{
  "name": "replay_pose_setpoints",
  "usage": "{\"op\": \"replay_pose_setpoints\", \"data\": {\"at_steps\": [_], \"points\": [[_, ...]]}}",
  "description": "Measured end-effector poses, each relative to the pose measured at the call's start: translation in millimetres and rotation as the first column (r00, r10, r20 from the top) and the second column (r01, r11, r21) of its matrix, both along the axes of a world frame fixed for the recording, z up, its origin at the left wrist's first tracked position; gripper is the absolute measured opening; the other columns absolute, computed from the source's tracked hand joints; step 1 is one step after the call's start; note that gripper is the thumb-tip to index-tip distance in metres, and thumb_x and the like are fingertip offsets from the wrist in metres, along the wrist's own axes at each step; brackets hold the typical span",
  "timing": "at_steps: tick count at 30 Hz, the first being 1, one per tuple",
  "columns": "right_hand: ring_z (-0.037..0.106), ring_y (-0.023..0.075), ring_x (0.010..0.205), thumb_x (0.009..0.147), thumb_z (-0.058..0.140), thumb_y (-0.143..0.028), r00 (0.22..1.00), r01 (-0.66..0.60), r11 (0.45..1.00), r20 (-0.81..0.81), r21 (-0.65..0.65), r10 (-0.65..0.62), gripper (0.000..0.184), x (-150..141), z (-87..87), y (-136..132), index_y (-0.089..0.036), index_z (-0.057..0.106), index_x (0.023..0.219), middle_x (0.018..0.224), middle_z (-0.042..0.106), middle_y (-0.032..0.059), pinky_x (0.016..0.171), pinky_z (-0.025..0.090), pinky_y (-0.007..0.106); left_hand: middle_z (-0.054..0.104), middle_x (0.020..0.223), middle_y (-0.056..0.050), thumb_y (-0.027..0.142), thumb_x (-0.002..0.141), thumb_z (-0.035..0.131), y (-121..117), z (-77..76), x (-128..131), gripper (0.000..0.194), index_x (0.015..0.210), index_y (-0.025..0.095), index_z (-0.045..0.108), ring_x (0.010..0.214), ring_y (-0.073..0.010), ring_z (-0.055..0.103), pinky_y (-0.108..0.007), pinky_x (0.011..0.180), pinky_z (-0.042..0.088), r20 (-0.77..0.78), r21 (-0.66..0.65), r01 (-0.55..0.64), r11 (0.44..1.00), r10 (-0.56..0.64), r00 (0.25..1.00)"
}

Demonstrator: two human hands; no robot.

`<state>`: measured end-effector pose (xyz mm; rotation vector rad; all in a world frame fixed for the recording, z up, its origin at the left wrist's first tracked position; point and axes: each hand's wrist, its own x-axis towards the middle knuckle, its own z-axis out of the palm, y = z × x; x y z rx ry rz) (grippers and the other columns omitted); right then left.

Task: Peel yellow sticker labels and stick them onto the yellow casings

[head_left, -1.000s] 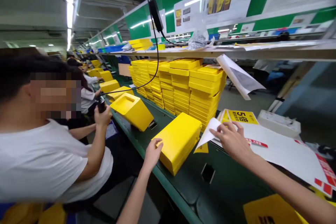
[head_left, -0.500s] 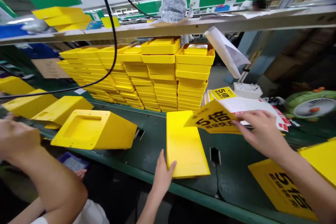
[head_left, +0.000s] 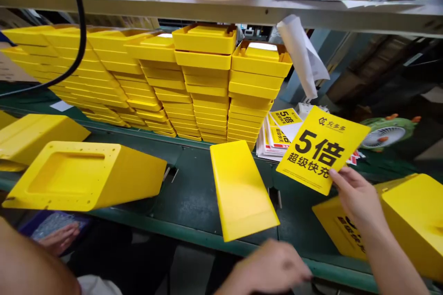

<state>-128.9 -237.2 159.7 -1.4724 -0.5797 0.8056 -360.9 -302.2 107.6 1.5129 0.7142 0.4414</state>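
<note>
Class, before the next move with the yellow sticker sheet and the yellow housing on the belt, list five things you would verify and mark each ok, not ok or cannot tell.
1. Sticker sheet held: ok, the right hand pinches its lower corner.
2. Printed side visible: ok, the black characters face the camera.
3. Yellow housing lies flat on the green belt: ok, its plain face is up.
4. Left hand steadies the housing: not ok, it is at the belt's near edge, apart from the housing.
5. Backing peeled from the sheet: cannot tell, its rear side is hidden.
</note>
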Motion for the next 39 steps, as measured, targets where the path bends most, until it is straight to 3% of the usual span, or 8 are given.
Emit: {"op": "replay_pose_setpoints", "data": {"at_steps": [1, 2, 4, 8, 13, 16, 26, 39], "points": [[0.062, 0.0214, 0.095, 0.057, 0.079, -0.036, 0.999, -0.039, 0.999, -0.018, -0.029, 0.039, 0.036, -6.2, -5.7, 0.0, -0.021, 0.062, 0.084, 0.096, 0.068, 0.0045, 0.093, 0.048, 0.038, 0.061, 0.093, -0.006, 0.038, 0.09, 0.04, 13.8, 0.8, -18.2, 0.03, 0.088, 0.016, 0.061, 0.089, -0.0173, 0.058, -0.034, 0.083, 0.047, 0.026, -0.014, -0.075, 0.997, 0.075, 0.997], [0.063, 0.0212, 0.092, 0.057, 0.078, -0.037, 0.994, -0.103, 0.992, -0.039, -0.067, 0.1, 0.036, -14.0, -12.0, -0.2, -0.021, 0.062, 0.085, 0.094, 0.068, 0.0043, 0.09, 0.05, 0.038, 0.06, 0.091, -0.006, 0.034, 0.089, 0.042, 30.1, 1.8, -36.8, 0.026, 0.087, 0.017, 0.06, 0.087, -0.0164, 0.057, -0.031, 0.083, 0.047, 0.052, -0.037, -0.264, 0.964, 0.265, 0.963], [0.065, 0.0208, 0.087, 0.06, 0.077, -0.039, 0.956, -0.29, 0.946, -0.089, -0.146, 0.279, 0.036, -34.2, -24.9, 0.1, -0.019, 0.061, 0.085, 0.091, 0.069, 0.0049, 0.084, 0.053, 0.037, 0.058, 0.101, -0.007, 0.032, 0.083, 0.051, 62.2, 3.5, -69.6, 0.024, 0.102, 0.018, 0.056, 0.092, -0.0164, 0.055, -0.03, 0.088, 0.044, 0.13, -0.072, -0.551, 0.831, 0.556, 0.821], [0.066, 0.0197, 0.084, 0.069, 0.07, -0.041, 0.798, -0.602, 0.775, -0.142, -0.191, 0.585, 0.03, -77.0, -47.1, 7.6, -0.018, 0.061, 0.086, 0.089, 0.07, 0.0057, 0.079, 0.053, 0.032, 0.06, 0.097, -0.008, 0.036, 0.076, 0.062, 92.4, 0.6, -96.8, 0.043, 0.113, 0.017, 0.052, 0.086, -0.0175, 0.058, -0.029, 0.079, 0.048, 0.136, -0.16, -0.631, 0.759, 0.65, 0.748], [0.066, 0.0209, 0.084, 0.072, 0.065, -0.046, 0.686, -0.726, 0.66, -0.134, -0.191, 0.715, 0.033, -94.1, -68.9, 25.5, -0.019, 0.06, 0.09, 0.091, 0.07, 0.006, 0.081, 0.053, 0.035, 0.063, 0.073, -0.003, 0.031, 0.068, 0.069, 84.7, -24.7, -90.0, 0.037, 0.098, 0.014, 0.055, 0.073, -0.0165, 0.061, -0.029, 0.072, 0.051, 0.039, -0.19, -0.768, 0.612, 0.786, 0.617], [0.066, 0.0217, 0.083, 0.073, 0.063, -0.047, 0.641, -0.758, 0.61, -0.091, -0.23, 0.762, 0.033, -89.6, -81.2, 33.0, -0.018, 0.059, 0.087, 0.09, 0.07, 0.0075, 0.079, 0.053, 0.036, 0.066, 0.074, -0.005, 0.032, 0.066, 0.072, 80.3, -39.2, -89.7, 0.039, 0.098, 0.015, 0.056, 0.074, -0.0188, 0.063, -0.031, 0.071, 0.053, 0.001, -0.198, -0.795, 0.574, 0.811, 0.586], [0.066, 0.0228, 0.08, 0.067, 0.062, -0.06, 0.604, -0.767, 0.571, -0.028, -0.294, 0.797, 0.043, -87.7, -95.8, 51.4, -0.019, 0.058, 0.083, 0.088, 0.069, 0.008, 0.075, 0.053, 0.036, 0.068, 0.071, -0.004, 0.034, 0.063, 0.075, 83.5, -56.0, -88.1, 0.037, 0.088, 0.017, 0.055, 0.072, -0.0193, 0.065, -0.028, 0.065, 0.054, -0.06, -0.224, -0.851, 0.475, 0.865, 0.499], [0.064, 0.0202, 0.075, 0.069, 0.062, -0.056, 0.635, -0.724, 0.607, 0.029, -0.327, 0.772, 0.039, -91.6, -96.6, 58.8, -0.019, 0.059, 0.08, 0.082, 0.068, 0.0065, 0.068, 0.051, 0.031, 0.068, 0.07, -0.004, 0.036, 0.062, 0.075, 90.4, -60.1, -85.5, 0.033, 0.082, 0.016, 0.057, 0.069, -0.0178, 0.065, -0.026, 0.064, 0.052, -0.104, -0.221, -0.891, 0.397, 0.898, 0.427]]}}
